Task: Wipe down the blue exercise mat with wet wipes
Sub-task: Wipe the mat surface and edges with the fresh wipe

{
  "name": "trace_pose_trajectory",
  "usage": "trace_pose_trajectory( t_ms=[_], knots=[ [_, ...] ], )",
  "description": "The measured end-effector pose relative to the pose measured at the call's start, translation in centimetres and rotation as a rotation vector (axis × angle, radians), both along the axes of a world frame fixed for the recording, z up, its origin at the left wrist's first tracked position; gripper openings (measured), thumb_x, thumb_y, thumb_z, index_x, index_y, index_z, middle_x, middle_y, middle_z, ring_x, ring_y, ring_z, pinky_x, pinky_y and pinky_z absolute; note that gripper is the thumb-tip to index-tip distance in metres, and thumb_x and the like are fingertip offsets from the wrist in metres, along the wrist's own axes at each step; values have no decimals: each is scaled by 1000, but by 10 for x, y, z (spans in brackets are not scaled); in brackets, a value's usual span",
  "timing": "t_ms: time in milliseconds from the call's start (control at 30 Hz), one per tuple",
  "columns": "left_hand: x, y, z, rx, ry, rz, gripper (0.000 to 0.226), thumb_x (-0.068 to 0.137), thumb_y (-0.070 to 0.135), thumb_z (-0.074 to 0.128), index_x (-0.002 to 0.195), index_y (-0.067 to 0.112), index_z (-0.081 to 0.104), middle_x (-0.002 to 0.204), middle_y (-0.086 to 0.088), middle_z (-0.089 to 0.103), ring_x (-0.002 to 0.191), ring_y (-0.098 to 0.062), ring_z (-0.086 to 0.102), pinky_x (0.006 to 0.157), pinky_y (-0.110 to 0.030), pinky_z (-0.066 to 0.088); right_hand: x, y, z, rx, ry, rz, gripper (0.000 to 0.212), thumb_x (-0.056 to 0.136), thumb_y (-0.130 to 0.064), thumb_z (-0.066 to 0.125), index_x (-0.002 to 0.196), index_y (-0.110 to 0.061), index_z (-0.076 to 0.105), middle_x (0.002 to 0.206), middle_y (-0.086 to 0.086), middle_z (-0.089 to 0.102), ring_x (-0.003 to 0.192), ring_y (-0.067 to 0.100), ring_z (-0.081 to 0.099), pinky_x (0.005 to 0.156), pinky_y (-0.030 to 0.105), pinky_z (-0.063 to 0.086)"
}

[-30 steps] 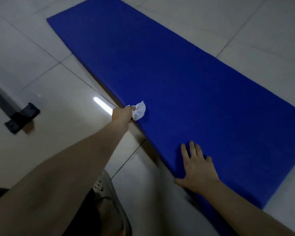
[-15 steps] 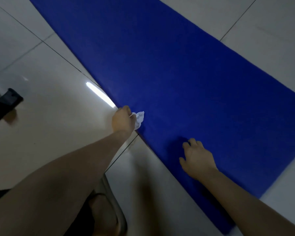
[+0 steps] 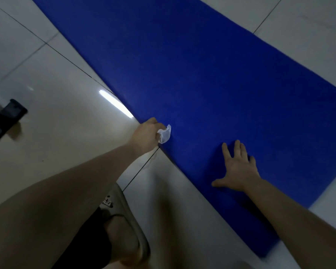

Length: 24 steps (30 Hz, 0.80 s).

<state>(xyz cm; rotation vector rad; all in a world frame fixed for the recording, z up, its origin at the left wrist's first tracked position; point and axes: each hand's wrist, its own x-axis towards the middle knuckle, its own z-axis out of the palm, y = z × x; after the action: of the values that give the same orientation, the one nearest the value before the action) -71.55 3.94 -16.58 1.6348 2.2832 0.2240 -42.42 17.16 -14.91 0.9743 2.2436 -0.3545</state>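
White wipe (image 3: 164,135) in left hand (image 3: 145,135), on mat (image 3: 202,74)

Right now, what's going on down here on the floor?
A person is wiping a blue exercise mat that lies flat on a tiled floor. Their left hand grips a crumpled white wet wipe and holds it against the mat's near long edge. Their right hand presses flat on the mat, fingers spread, close to the same edge. Most of the mat stretches away beyond the hands.
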Motion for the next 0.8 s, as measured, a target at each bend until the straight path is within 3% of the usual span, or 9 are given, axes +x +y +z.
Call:
trace_pose_trajectory(
  t_ms=[100, 200, 300, 433, 567, 633, 800],
  knots=[
    [11, 10, 3, -80, 11, 109, 30, 104, 27, 43, 102, 6, 64, 100, -9, 59, 85, -25, 60, 73, -30, 44, 1, 7, 3, -12, -123, 116, 154, 60, -79, 75, 151, -18, -34, 158, 25, -31, 151, 40, -19, 121, 56, 18],
    [34, 9, 13, -72, -79, 246, 34, 106, 34, 45, 98, 8, 66, 98, -9, 59, 78, -23, 59, 74, -33, 48, -6, 4, 5, 18, -172, 167, 157, 60, -79, 76, 150, -13, -34, 157, 30, -28, 151, 44, -16, 120, 57, 22],
    [86, 5, 9, -157, -152, 117, 33, 107, 37, 42, 111, 14, 64, 107, -7, 55, 89, -24, 60, 84, -39, 50, -10, 3, 5, 48, -192, 190, 158, 59, -82, 74, 150, -10, -33, 157, 33, -25, 151, 47, -12, 118, 58, 26],
    [168, -9, 0, -146, -230, -161, 24, 106, 32, 44, 110, 16, 61, 106, -5, 50, 87, -21, 53, 77, -39, 50, -12, 2, 4, 38, -219, 184, 157, 61, -79, 75, 150, -9, -34, 157, 34, -26, 150, 48, -13, 118, 59, 25],
    [144, -12, -8, -135, -118, -283, 30, 106, 33, 42, 115, 12, 61, 116, -11, 51, 99, -30, 56, 81, -46, 51, -14, 1, 3, 28, -226, 169, 158, 61, -78, 77, 149, -9, -35, 156, 34, -28, 150, 48, -15, 119, 60, 23],
    [101, -7, -11, -109, -28, -191, 31, 107, 33, 39, 114, 12, 60, 116, -12, 52, 101, -32, 56, 86, -45, 48, -12, 1, 2, 34, -226, 171, 159, 60, -79, 76, 149, -8, -35, 156, 35, -27, 149, 48, -15, 118, 60, 24],
    [-12, 1, -10, -33, 95, 415, 32, 104, 31, 46, 105, 8, 68, 107, -15, 60, 89, -34, 63, 80, -39, 49, -13, 0, 3, 29, -225, 167, 160, 60, -76, 79, 149, -8, -35, 155, 35, -28, 149, 49, -15, 118, 61, 23]
  ],
)
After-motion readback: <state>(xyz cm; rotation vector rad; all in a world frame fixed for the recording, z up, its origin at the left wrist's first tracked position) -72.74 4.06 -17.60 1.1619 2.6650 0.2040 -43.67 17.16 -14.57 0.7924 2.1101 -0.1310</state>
